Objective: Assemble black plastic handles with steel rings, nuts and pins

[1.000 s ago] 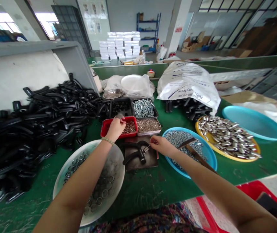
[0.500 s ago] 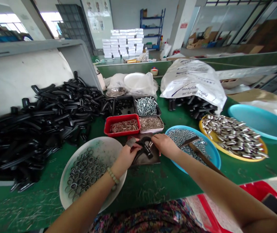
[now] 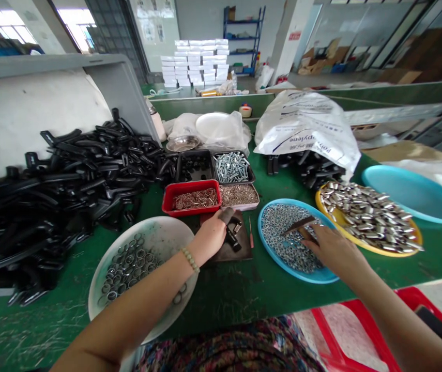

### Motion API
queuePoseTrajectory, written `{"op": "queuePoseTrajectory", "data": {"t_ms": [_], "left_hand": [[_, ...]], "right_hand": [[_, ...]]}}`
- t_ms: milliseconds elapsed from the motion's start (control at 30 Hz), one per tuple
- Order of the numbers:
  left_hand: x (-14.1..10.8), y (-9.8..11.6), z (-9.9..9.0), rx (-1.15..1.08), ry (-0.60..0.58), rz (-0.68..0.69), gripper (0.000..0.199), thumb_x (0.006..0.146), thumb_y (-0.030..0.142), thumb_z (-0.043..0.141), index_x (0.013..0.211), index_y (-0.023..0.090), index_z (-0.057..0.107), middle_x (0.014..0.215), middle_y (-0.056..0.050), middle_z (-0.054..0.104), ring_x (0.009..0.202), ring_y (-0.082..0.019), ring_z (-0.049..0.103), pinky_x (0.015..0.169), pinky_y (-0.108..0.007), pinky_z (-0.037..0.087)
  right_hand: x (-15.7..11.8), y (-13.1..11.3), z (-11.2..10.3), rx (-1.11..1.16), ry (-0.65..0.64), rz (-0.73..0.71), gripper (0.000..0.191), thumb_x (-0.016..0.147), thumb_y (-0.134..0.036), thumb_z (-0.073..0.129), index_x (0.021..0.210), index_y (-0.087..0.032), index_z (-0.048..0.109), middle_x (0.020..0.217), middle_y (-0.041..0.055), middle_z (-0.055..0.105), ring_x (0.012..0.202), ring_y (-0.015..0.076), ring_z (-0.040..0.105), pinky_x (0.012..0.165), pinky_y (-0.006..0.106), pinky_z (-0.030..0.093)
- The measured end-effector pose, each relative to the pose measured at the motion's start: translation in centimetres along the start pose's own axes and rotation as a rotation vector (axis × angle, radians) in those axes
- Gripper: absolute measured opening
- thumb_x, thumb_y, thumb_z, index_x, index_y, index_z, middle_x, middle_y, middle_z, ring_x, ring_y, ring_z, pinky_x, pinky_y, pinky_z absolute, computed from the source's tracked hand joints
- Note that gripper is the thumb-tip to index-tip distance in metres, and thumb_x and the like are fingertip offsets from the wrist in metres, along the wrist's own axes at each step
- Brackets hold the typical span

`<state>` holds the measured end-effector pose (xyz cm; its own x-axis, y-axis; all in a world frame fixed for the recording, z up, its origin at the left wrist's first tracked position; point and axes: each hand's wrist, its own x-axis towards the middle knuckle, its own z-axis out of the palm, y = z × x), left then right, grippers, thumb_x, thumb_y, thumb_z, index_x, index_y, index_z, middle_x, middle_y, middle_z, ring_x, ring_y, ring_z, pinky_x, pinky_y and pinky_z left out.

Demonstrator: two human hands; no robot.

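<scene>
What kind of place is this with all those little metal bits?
Probably a workshop or factory: there's a hammer in the person's right hand, a big heap of black parts and a stack of white boxes.

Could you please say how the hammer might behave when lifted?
The hammer will likely feel head-heavy, since its head looks metal. The apparently wooden handle should be stiff. With loose metal parts below in the blue tray, it may knock some aside.
</scene>
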<state>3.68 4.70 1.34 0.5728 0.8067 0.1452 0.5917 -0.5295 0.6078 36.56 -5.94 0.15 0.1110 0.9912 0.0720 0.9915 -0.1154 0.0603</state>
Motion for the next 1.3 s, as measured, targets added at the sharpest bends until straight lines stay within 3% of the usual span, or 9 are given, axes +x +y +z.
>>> {"op": "queuePoseTrajectory", "data": {"t_ms": [100,233,467,700,900,967,1100,1200,1300], "left_hand": [[0.0,1.2,-0.4,0.122,-0.125,-0.009,0.032,0.09,0.013,0.037,0.118,0.02,0.051,0.121,-0.008,0.056,0.092,-0.017,0.061,0.084,-0.025,0.044],[-0.6,1.2,-0.6,0.123,-0.169,-0.119,0.028,0.091,0.013,0.033,0.108,0.018,0.054,0.116,-0.007,0.06,0.082,-0.015,0.063,0.079,-0.024,0.045],[-2.6,-0.3,-0.5,0.212,-0.006,0.088,0.028,0.086,0.027,0.052,0.11,0.016,0.061,0.125,-0.01,0.054,0.119,-0.025,0.045,0.107,-0.041,0.03],[-3.7,-1.5,-0.1,0.209,-0.009,0.05,0.047,0.076,0.028,0.066,0.122,0.026,0.055,0.127,-0.009,0.052,0.122,-0.023,0.043,0.111,-0.046,0.021],[-3.3,-1.9,0.6,0.085,0.11,-0.057,0.064,0.07,0.028,0.07,0.127,0.019,0.042,0.121,-0.008,0.057,0.122,-0.024,0.046,0.109,-0.043,0.025],[-3.4,-1.7,0.5,0.086,0.099,-0.05,0.065,0.071,0.028,0.069,0.129,0.021,0.04,0.121,-0.007,0.057,0.122,-0.024,0.046,0.11,-0.045,0.023],[-4.1,-0.8,0.1,0.25,-0.016,0.019,0.046,0.078,0.03,0.063,0.122,0.024,0.052,0.125,-0.009,0.053,0.119,-0.029,0.044,0.105,-0.049,0.026],[-4.1,0.2,-0.1,0.29,-0.121,0.029,0.038,0.085,0.015,0.045,0.122,0.019,0.054,0.111,-0.011,0.059,0.107,-0.026,0.051,0.093,-0.04,0.039],[-3.3,1.2,-0.6,0.156,-0.125,-0.029,0.035,0.088,0.014,0.04,0.119,0.015,0.055,0.106,-0.012,0.061,0.098,-0.023,0.056,0.087,-0.033,0.043]], "right_hand": [[-0.6,1.1,1.2,0.03,-0.071,0.051,0.02,0.083,-0.032,0.05,0.093,-0.016,0.056,0.09,0.0146,0.066,0.084,0.0289,0.063,0.071,0.04,0.048],[-1.1,-2.3,0.0,0.148,0.012,0.116,0.031,0.091,-0.031,0.035,0.112,-0.016,0.052,0.103,0.0168,0.065,0.081,0.0277,0.066,0.062,0.037,0.049],[0.2,-11.5,-5.4,0.561,-0.062,-0.122,0.033,0.094,-0.034,0.03,0.121,-0.023,0.047,0.102,0.0084,0.069,0.083,0.0234,0.068,0.068,0.032,0.05],[2.3,-14.0,-6.3,0.523,-0.174,-0.169,0.032,0.094,-0.03,0.033,0.121,-0.022,0.049,0.102,0.009,0.069,0.084,0.0233,0.068,0.069,0.03,0.047],[2.8,-16.5,-6.9,0.513,-0.238,-0.249,0.033,0.096,-0.031,0.031,0.123,-0.021,0.047,0.096,0.0083,0.071,0.081,0.0211,0.068,0.067,0.027,0.046],[3.0,-15.7,-6.6,0.476,-0.242,-0.234,0.034,0.096,-0.032,0.031,0.123,-0.023,0.048,0.095,0.0082,0.071,0.08,0.0219,0.068,0.066,0.028,0.046],[2.3,-10.1,-4.4,0.366,-0.008,-0.03,0.038,0.096,-0.039,0.026,0.127,-0.026,0.045,0.108,0.008,0.067,0.081,0.0238,0.067,0.065,0.032,0.047],[1.2,-5.1,-1.7,0.088,0.045,0.11,0.042,0.095,-0.038,0.026,0.13,-0.023,0.043,0.106,0.0124,0.064,0.071,0.0257,0.065,0.055,0.034,0.045],[1.0,-2.6,0.0,-0.109,0.089,0.074,0.038,0.093,-0.033,0.033,0.123,-0.018,0.053,0.098,0.0149,0.063,0.082,0.0294,0.061,0.063,0.038,0.045]]}}
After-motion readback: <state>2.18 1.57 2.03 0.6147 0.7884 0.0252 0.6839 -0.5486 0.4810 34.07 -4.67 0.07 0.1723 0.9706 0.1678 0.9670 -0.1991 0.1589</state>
